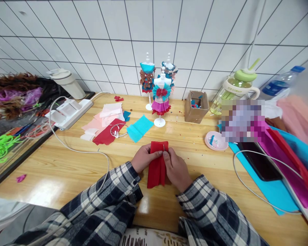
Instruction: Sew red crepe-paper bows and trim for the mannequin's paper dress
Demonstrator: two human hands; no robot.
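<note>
A folded piece of red fabric is held up over the wooden table between my two hands. My left hand is closed on its upper left side, thumb lying across the front. At the upper right edge, my right hand pinches the cloth together with a thin needle whose tip points up. Whether thread runs from the needle is too small to tell. Beyond the hands lies a folded turquoise cloth, and three small white dress forms in ruffled fabric stand behind it.
Pink and red scraps lie left of centre near a power strip with a trailing white cable. To the right are a cardboard box, a pink dish, a phone on fabric sheets, and a green-lidded jug.
</note>
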